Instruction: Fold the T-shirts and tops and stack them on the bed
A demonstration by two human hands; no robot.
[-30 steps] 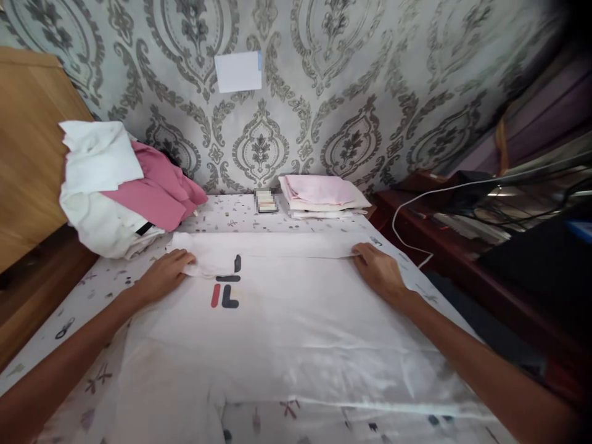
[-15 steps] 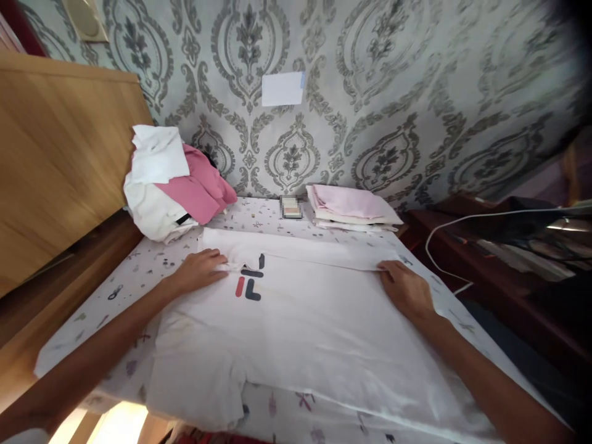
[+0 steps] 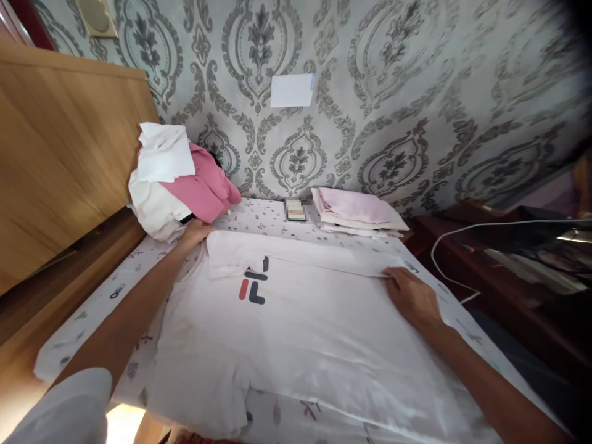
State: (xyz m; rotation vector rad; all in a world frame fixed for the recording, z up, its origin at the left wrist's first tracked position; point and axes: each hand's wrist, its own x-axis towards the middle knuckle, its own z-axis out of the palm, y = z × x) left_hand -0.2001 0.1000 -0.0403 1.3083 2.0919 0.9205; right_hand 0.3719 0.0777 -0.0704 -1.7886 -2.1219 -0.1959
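Observation:
A white T-shirt (image 3: 319, 333) with a red and dark letter print lies spread out, its far side folded over toward me in a long strip. My left hand (image 3: 197, 232) is at the far left corner of that strip, its fingers closed on the cloth there. At the strip's right end, my right hand (image 3: 413, 297) pinches the folded edge between thumb and fingers. The near sleeve lies flat at the lower left.
A heap of white and pink clothes (image 3: 208, 185) sits against the wooden panel (image 3: 69, 154). Folded clothes (image 3: 356, 209) are stacked by the wall, beside a small blurred item (image 3: 295, 209). The patterned sheet (image 3: 106, 314) shows around the shirt. A white cable (image 3: 437, 240) hangs at right.
My left hand has moved away from me, from the strip's near edge by the print to its far left corner. My right hand keeps its hold on the fold. The view has shifted slightly.

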